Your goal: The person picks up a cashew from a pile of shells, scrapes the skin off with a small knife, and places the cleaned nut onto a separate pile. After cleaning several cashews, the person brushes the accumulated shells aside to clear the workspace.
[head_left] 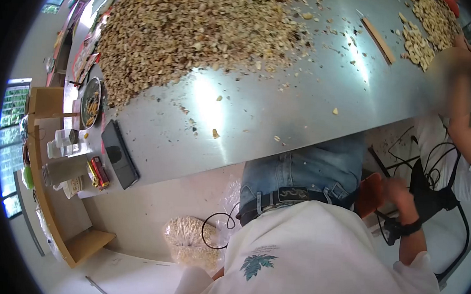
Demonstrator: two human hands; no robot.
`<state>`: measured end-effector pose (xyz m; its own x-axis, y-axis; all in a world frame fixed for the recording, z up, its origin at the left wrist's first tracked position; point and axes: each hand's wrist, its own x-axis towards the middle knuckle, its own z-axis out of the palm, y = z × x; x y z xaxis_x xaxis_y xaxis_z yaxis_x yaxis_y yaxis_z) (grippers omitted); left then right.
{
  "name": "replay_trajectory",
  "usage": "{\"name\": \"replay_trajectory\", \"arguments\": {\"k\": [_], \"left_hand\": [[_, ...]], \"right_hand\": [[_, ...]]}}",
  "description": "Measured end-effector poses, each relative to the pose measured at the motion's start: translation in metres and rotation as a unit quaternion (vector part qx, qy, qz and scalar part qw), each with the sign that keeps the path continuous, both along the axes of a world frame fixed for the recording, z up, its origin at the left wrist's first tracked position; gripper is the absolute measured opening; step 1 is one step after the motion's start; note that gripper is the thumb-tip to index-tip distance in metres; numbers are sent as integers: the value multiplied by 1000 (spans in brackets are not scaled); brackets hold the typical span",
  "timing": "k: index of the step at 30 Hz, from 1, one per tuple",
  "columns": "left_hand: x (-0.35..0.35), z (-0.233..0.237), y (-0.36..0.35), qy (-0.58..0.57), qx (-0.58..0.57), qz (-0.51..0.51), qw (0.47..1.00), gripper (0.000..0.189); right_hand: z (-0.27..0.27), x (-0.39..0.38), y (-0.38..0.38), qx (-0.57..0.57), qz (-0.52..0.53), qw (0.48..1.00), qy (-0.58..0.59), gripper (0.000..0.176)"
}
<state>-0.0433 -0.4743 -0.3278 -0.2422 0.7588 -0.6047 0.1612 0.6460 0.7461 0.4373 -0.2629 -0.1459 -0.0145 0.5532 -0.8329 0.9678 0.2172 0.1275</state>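
Note:
Blurred by motion, my right hand (400,198) hangs low beside my right hip, with a black band on its wrist. Next to its fingers is a reddish-brown object (371,194), perhaps a seat; whether they touch cannot be made out. The smeared fingers do not show whether they are open or closed. My left hand is out of sight; only the sleeve and a bit of forearm show at the bottom. In front of me, a large heap of small pale-brown pieces (200,30) covers much of the metal table (281,117).
A wooden-handled tool (378,41) lies near a pile of pale slices (417,45). Another person (466,130) sits at the right. A phone (120,154), jars (62,170) and a round dish (90,103) are at the left. Below stands a filled plastic bag (188,239); black straps and cables hang at right.

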Motion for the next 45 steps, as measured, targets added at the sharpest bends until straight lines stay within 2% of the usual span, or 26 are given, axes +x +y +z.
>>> {"name": "replay_trajectory", "arguments": {"k": [2,5,7,10,11,13,15,19,33,45], "left_hand": [[-2,2,-1,7,-12,-11,1000,38],[-1,3,-1,15,-28,-25,999,38],[0,5,0,21,-34,-31,999,39],[1,6,5,31,-38,-44,998,39],[2,6,6,34,-38,-48,998,39],[4,5,10,40,-38,-54,997,39],[7,2,14,47,-37,-59,996,40],[12,-7,23,65,-35,-73,995,40],[24,-31,46,109,-47,-94,989,44],[22,-30,35,101,-79,-120,985,48]], "right_hand": [[-23,2,-39,-91,-134,984,67,41],[-18,-14,-76,-101,-251,942,200,74],[-36,-22,-109,-91,-338,909,227,80],[-89,-5,-166,14,-379,889,257,81],[-91,-6,-177,60,-393,864,308,79],[-114,2,-202,80,-400,855,320,75],[-90,-8,-178,73,-450,832,315,58],[-69,-7,-151,64,-456,841,285,57],[-69,22,-117,74,-380,885,259,53],[-42,19,-131,55,-365,900,231,49]]}}
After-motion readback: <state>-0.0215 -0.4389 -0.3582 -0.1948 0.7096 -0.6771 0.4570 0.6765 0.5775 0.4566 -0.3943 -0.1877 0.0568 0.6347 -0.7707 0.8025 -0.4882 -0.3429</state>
